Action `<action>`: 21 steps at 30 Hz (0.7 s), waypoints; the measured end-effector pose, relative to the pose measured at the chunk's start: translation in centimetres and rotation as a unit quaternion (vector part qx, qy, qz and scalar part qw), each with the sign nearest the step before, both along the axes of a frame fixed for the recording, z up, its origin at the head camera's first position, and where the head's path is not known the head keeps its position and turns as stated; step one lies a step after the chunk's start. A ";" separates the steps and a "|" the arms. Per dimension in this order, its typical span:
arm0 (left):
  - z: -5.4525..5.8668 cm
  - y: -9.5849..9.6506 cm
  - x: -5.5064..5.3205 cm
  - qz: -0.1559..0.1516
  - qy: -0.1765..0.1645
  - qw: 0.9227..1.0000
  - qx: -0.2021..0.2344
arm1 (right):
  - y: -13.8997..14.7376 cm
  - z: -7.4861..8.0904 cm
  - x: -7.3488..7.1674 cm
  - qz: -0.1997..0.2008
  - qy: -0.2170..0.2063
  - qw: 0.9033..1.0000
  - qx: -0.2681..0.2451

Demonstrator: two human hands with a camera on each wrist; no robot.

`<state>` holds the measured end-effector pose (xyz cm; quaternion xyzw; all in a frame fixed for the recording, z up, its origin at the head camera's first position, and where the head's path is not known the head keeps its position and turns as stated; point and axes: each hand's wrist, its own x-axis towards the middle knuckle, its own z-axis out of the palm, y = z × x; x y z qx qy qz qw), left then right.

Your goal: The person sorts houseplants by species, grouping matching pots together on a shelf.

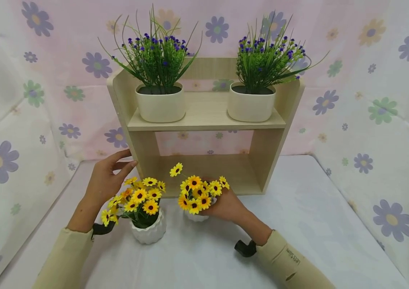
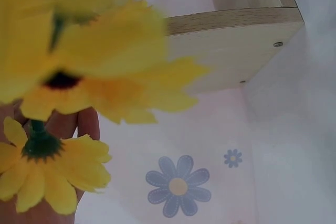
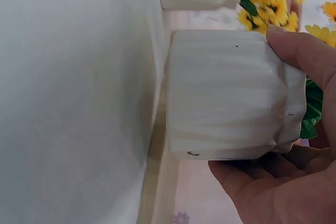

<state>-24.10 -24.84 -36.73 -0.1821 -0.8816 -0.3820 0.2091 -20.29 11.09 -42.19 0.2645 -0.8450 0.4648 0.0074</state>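
My right hand (image 1: pixel 227 205) grips a white ribbed flowerpot (image 3: pixel 231 95) near its rim, thumb on one side and fingers on the other. Yellow sunflowers with dark centres (image 1: pixel 194 196) rise from this pot, in front of the wooden shelf's (image 1: pixel 206 128) lower opening. At the shelf's left side panel, my left hand (image 1: pixel 106 176) has its fingertips right at the wood, the fingers loosely extended. A second white pot (image 1: pixel 149 230) of yellow sunflowers stands on the table beside the left forearm. Blurred petals (image 2: pixel 105 72) partly cover the left hand in the left wrist view.
On the upper shelf board stand two cream oval planters, the left one (image 1: pixel 161 105) and the right one (image 1: pixel 251 104), both with purple flowers and long grass. A white cloth covers the table (image 1: pixel 298 216). Flower-printed curtains (image 1: pixel 381 108) hang behind and at both sides.
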 end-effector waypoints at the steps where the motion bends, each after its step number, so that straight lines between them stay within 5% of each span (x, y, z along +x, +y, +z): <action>1: 0.0 0.0 0.0 0.001 0.001 1.000 -0.002 | 0.2 0.2 -0.1 -0.003 0.002 1.000 0.001; 12: 0.0 -0.2 -0.1 -0.005 0.015 1.000 0.000 | 2.7 1.7 -1.8 -0.055 -0.034 0.997 -0.043; 21: -0.1 -0.1 -0.1 -0.002 0.005 1.000 -0.004 | 4.3 1.3 -2.8 -0.094 -0.031 0.994 -0.055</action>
